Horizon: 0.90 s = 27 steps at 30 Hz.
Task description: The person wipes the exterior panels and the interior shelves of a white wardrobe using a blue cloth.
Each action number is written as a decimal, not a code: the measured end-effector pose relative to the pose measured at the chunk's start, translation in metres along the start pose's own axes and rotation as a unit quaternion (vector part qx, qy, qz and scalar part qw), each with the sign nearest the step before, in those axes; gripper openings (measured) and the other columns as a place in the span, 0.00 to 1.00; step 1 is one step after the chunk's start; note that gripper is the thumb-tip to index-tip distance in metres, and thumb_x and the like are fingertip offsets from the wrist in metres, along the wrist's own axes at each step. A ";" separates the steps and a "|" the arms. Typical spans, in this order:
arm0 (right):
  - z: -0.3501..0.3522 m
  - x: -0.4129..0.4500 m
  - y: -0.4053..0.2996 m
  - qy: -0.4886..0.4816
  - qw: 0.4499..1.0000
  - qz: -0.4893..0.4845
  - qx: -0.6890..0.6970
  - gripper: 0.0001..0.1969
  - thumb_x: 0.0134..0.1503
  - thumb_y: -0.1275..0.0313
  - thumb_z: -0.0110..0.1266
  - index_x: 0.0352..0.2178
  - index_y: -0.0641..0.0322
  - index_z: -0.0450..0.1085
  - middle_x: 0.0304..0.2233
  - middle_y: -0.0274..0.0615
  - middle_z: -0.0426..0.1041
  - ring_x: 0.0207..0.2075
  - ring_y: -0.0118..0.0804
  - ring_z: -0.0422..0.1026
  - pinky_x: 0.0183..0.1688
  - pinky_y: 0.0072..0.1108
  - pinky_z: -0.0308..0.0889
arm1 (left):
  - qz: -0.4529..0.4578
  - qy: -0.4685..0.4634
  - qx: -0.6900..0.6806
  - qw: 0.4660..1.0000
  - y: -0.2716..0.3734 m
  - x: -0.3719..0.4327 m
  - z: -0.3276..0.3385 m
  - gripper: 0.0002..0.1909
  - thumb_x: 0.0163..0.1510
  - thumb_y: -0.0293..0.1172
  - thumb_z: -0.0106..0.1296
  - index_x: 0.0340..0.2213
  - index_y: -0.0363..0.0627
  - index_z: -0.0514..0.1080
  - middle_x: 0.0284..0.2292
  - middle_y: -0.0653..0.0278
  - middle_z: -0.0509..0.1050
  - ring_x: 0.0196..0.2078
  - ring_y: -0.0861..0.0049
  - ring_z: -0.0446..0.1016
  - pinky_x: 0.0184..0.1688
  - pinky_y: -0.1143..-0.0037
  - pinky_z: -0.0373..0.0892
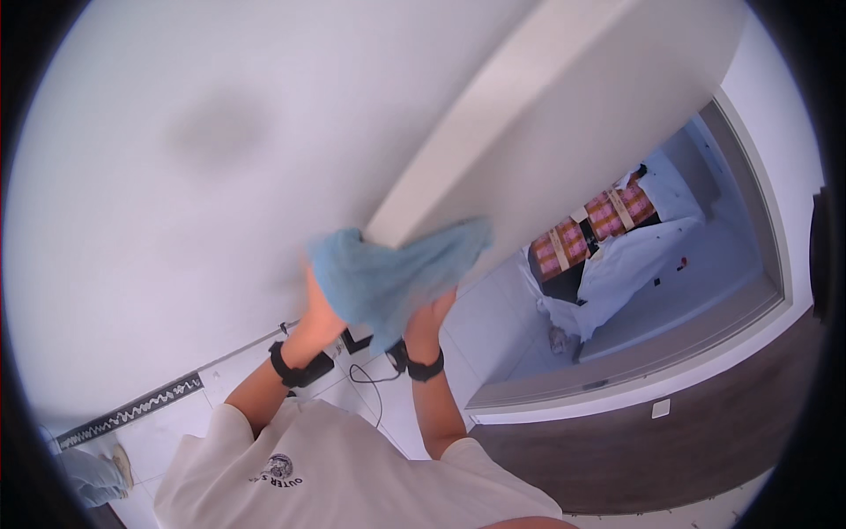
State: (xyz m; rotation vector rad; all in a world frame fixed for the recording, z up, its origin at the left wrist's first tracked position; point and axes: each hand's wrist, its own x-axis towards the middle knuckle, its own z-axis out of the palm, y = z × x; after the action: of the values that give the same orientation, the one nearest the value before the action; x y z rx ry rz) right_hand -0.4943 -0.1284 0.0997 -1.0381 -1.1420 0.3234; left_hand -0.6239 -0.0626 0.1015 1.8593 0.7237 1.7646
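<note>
A light blue cloth (390, 278) is wrapped around the near end of a long cream-coloured strip or edge (476, 125) that stands out from a large white surface. My left hand (322, 314) is at the cloth's left side, its fingers hidden under the fabric. Up against the cloth's lower right part is my right hand (428, 321), its fingers partly covered and blurred. Both hands appear to hold the cloth. Black bands sit on both wrists, with a black device by the left one.
A black cable (377, 380) hangs above white floor tiles (472, 330). Through a doorway at right lie pink-and-orange packages (562, 248) partly wrapped in white sheeting (628, 268). A dark brown panel (595, 456) is at lower right. Another person's legs (99, 476) show at lower left.
</note>
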 end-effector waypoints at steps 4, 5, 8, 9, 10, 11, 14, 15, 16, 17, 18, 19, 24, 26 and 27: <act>-0.032 -0.051 0.035 -0.036 0.990 -0.118 -0.061 0.20 0.56 0.69 0.48 0.45 0.73 0.60 0.47 0.47 0.65 0.47 0.38 0.64 0.52 0.28 0.57 | -0.207 -0.206 -0.041 0.956 0.054 0.001 0.000 0.23 0.35 0.34 0.60 0.35 0.38 0.69 0.33 0.54 0.73 0.34 0.58 0.71 0.38 0.71 0.67; -0.039 -0.064 0.035 -0.023 0.989 -0.111 -0.092 0.20 0.56 0.69 0.48 0.45 0.73 0.60 0.47 0.47 0.64 0.47 0.38 0.64 0.52 0.28 0.57 | -0.266 -0.263 -0.033 0.927 0.070 0.003 0.007 0.24 0.35 0.34 0.60 0.36 0.39 0.69 0.35 0.55 0.73 0.35 0.58 0.71 0.39 0.71 0.67; -0.045 -0.109 0.045 0.007 0.988 -0.032 -0.148 0.20 0.56 0.69 0.48 0.46 0.73 0.59 0.47 0.47 0.64 0.47 0.38 0.63 0.52 0.28 0.56 | -0.133 -0.220 -0.122 0.959 0.066 -0.041 0.027 0.25 0.34 0.33 0.59 0.38 0.41 0.70 0.37 0.54 0.73 0.36 0.58 0.71 0.40 0.69 0.67; -0.055 -0.128 0.047 0.022 0.986 -0.002 -0.168 0.20 0.55 0.69 0.48 0.46 0.73 0.59 0.48 0.47 0.64 0.47 0.38 0.63 0.52 0.28 0.56 | -0.110 -0.130 -0.119 0.978 0.079 -0.050 0.034 0.27 0.32 0.34 0.59 0.40 0.41 0.70 0.38 0.54 0.73 0.37 0.57 0.71 0.41 0.69 0.67; -0.064 -0.144 0.045 0.038 0.982 0.023 -0.185 0.20 0.55 0.69 0.48 0.46 0.73 0.59 0.48 0.47 0.64 0.47 0.38 0.63 0.52 0.28 0.56 | -0.096 -0.085 -0.118 0.985 0.091 -0.058 0.040 0.29 0.32 0.34 0.59 0.41 0.41 0.70 0.39 0.54 0.73 0.37 0.57 0.71 0.42 0.69 0.67; -0.076 -0.159 0.040 0.058 0.976 0.047 -0.205 0.20 0.55 0.70 0.48 0.46 0.73 0.59 0.48 0.47 0.64 0.47 0.38 0.63 0.52 0.28 0.56 | -0.082 -0.041 -0.119 0.989 0.103 -0.065 0.046 0.30 0.31 0.34 0.59 0.42 0.42 0.70 0.39 0.54 0.73 0.38 0.57 0.71 0.42 0.68 0.67; -0.115 -0.210 0.022 0.149 0.944 0.113 -0.271 0.20 0.55 0.70 0.48 0.46 0.73 0.59 0.48 0.47 0.64 0.48 0.38 0.63 0.52 0.28 0.56 | -0.170 -0.115 -0.129 0.970 0.124 -0.079 0.060 0.37 0.32 0.38 0.59 0.48 0.41 0.65 0.41 0.52 0.72 0.40 0.57 0.70 0.43 0.68 0.65; -0.127 -0.227 0.016 0.186 0.930 0.131 -0.288 0.20 0.55 0.70 0.48 0.46 0.73 0.59 0.48 0.47 0.64 0.48 0.38 0.63 0.52 0.28 0.56 | -0.183 -0.136 -0.130 0.965 0.123 -0.080 0.062 0.38 0.33 0.38 0.59 0.49 0.41 0.64 0.41 0.51 0.72 0.41 0.57 0.70 0.44 0.68 0.65; -0.139 -0.246 0.007 0.228 0.912 0.148 -0.307 0.20 0.55 0.70 0.48 0.46 0.73 0.59 0.48 0.47 0.64 0.48 0.38 0.63 0.52 0.28 0.56 | -0.115 -0.242 -0.215 0.939 0.117 -0.075 0.060 0.40 0.33 0.40 0.59 0.51 0.42 0.63 0.42 0.51 0.71 0.42 0.57 0.70 0.44 0.68 0.64; -0.146 -0.259 -0.005 0.265 0.893 0.160 -0.328 0.20 0.55 0.70 0.48 0.47 0.73 0.59 0.48 0.47 0.63 0.48 0.38 0.63 0.52 0.28 0.56 | -0.120 -0.346 -0.259 0.894 0.121 -0.076 0.061 0.43 0.33 0.41 0.60 0.52 0.41 0.60 0.46 0.49 0.68 0.47 0.57 0.67 0.47 0.68 0.63; -0.153 -0.272 -0.015 0.299 0.872 0.167 -0.349 0.20 0.55 0.70 0.48 0.47 0.73 0.58 0.48 0.47 0.63 0.48 0.38 0.63 0.52 0.28 0.56 | -0.129 -0.451 -0.291 0.834 0.124 -0.078 0.064 0.45 0.32 0.42 0.61 0.54 0.40 0.58 0.49 0.48 0.64 0.51 0.58 0.64 0.50 0.69 0.61; -0.161 -0.282 -0.021 0.326 0.856 0.172 -0.362 0.20 0.55 0.70 0.48 0.47 0.73 0.58 0.48 0.47 0.63 0.48 0.38 0.63 0.52 0.28 0.56 | -0.141 -0.543 -0.302 0.771 0.122 -0.079 0.068 0.48 0.32 0.44 0.61 0.55 0.40 0.56 0.52 0.46 0.61 0.55 0.58 0.61 0.53 0.69 0.59; -0.165 -0.309 -0.059 0.435 0.777 0.169 -0.423 0.20 0.55 0.71 0.48 0.47 0.73 0.58 0.49 0.47 0.63 0.48 0.38 0.62 0.53 0.28 0.56 | -0.005 -0.467 -0.549 0.693 0.110 -0.164 0.108 0.56 0.34 0.45 0.60 0.57 0.30 0.43 0.60 0.42 0.37 0.63 0.48 0.37 0.63 0.64 0.42; -0.162 -0.314 -0.071 0.458 0.757 0.155 -0.440 0.20 0.55 0.71 0.48 0.47 0.73 0.58 0.49 0.48 0.63 0.49 0.38 0.62 0.53 0.28 0.56 | -0.005 -0.462 -0.564 0.685 0.117 -0.171 0.109 0.52 0.36 0.44 0.59 0.57 0.31 0.46 0.60 0.42 0.40 0.63 0.46 0.38 0.62 0.62 0.42; -0.158 -0.312 -0.077 0.469 0.745 0.152 -0.449 0.20 0.55 0.71 0.48 0.47 0.73 0.58 0.49 0.48 0.63 0.49 0.38 0.62 0.53 0.28 0.56 | 0.006 -0.452 -0.562 0.692 0.120 -0.174 0.112 0.48 0.39 0.43 0.58 0.56 0.33 0.49 0.59 0.42 0.43 0.63 0.45 0.39 0.62 0.59 0.42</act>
State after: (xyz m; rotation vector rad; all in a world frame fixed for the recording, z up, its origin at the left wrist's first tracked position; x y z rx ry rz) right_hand -0.5142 -0.4626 -0.0279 -1.9327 -0.1108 -0.5576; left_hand -0.5114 -0.2662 0.0440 1.4229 -0.6572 0.6543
